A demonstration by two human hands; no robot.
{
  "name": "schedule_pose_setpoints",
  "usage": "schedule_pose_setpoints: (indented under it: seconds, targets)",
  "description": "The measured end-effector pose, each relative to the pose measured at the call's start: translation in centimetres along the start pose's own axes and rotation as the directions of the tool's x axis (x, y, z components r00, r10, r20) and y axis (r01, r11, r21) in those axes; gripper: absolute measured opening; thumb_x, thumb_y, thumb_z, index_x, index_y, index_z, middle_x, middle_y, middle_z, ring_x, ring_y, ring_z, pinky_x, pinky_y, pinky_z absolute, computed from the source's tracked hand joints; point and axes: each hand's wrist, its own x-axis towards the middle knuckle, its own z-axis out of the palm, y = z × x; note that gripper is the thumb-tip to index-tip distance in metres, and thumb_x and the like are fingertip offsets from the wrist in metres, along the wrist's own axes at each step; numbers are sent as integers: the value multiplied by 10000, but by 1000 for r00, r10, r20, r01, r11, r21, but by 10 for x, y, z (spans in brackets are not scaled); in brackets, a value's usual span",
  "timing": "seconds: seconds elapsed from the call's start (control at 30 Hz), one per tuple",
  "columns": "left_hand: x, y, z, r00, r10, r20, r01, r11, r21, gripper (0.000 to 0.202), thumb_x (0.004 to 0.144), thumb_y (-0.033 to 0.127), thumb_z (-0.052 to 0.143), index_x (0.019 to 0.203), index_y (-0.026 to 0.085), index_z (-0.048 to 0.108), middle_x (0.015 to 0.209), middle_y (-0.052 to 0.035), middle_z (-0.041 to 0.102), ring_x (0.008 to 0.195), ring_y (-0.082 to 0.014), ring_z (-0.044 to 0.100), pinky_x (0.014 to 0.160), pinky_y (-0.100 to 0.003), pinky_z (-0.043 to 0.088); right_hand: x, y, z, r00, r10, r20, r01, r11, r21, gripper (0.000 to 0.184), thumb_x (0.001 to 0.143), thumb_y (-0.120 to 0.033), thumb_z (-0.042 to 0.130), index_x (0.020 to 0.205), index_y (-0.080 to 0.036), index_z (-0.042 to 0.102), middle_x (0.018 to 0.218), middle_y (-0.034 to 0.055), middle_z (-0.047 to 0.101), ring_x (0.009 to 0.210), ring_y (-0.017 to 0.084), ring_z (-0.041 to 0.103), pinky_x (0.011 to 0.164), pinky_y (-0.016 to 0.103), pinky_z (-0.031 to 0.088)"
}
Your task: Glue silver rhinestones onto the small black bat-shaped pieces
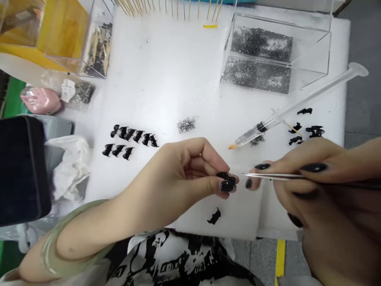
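My left hand [175, 178] pinches a small black, wing-shaped piece [223, 175] between thumb and fingertips, which partly hide it. Thin metal tweezers [276, 175] are gripped in my right hand [318, 202], their tip pointing left and a short gap away from that piece. Below my left fingertips, a loose black piece [214, 216] lies on the white work surface [166, 75]. Beyond my hands, a clear syringe [297, 104] with an orange tip lies slanted beside a small pile of glittery bits [186, 124].
Rows of black pieces [135, 136] lie at left; several more [314, 131] lie at right. A clear acrylic box [326, 51] stands at the back right, a yellow container [64, 31] at the back left. Crumpled tissue [71, 167] and a dark-screened device [22, 171] sit far left.
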Motion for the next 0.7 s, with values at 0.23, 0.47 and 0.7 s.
schedule_pose_setpoints:
  seconds: [0.23,0.47,0.7]
  targets:
    - [-1,1,1,998,-57,-24,55,996,-76,153,887,52,728,858,185,660,727,45,792,739,-75,773,715,-83,603,-2,6,21,999,-24,34,27,995,-91,142,975,-148,582,982,-277,523,945,3,711,870,150,727,800,311,636]
    - [0,2,2,997,-59,-47,57,997,-48,180,829,65,801,822,190,671,721,48,782,738,-94,775,704,-95,607,-2,4,24,995,-96,34,100,986,-131,275,946,-77,579,1051,-309,474,948,-16,665,872,164,715,780,335,651]
    - [-1,4,2,997,-54,-59,52,998,-29,187,816,62,809,808,185,669,711,48,778,726,-88,772,681,-79,587,3,-2,24,990,-140,-3,138,980,-145,406,888,28,613,1035,-329,489,950,-42,663,910,138,717,760,281,604]
